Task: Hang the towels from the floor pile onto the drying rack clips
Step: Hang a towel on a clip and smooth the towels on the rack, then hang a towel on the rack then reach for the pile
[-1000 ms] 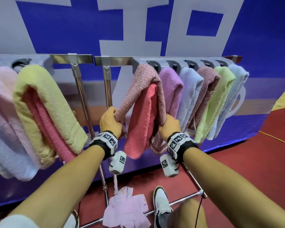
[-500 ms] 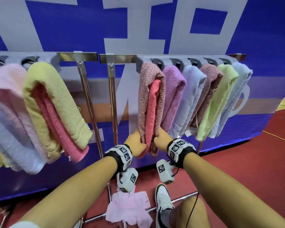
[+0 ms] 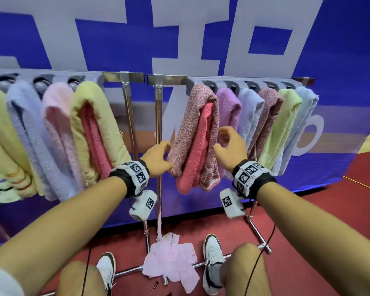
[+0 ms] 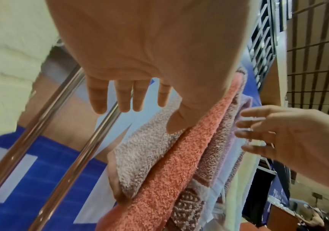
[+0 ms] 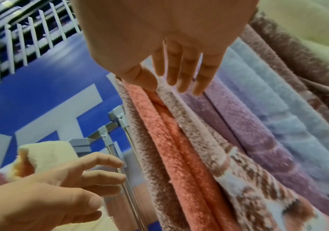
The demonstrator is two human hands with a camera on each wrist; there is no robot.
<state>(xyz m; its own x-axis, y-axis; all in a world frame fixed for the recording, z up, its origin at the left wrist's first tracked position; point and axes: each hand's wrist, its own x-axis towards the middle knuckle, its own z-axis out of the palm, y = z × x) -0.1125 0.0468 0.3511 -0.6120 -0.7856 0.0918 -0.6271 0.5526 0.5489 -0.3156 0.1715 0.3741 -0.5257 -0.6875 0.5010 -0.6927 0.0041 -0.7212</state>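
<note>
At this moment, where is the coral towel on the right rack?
In the head view, the coral towel hangs folded inside the speckled mauve towel at the left end of the right rack, beside the purple towel, between both open hands.

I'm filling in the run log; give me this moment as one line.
left hand: open, thumb on speckled towel | right hand: open, beside it | coral towel: hangs inside | pink cloth: on floor

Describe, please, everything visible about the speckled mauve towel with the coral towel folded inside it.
The speckled mauve towel is nubby terry, draped over the leftmost clip of the right-hand rack and wrapped round a coral towel. Its lower end bears a pale patterned border. The left hand touches its left edge; the right hand hovers open alongside.
</note>
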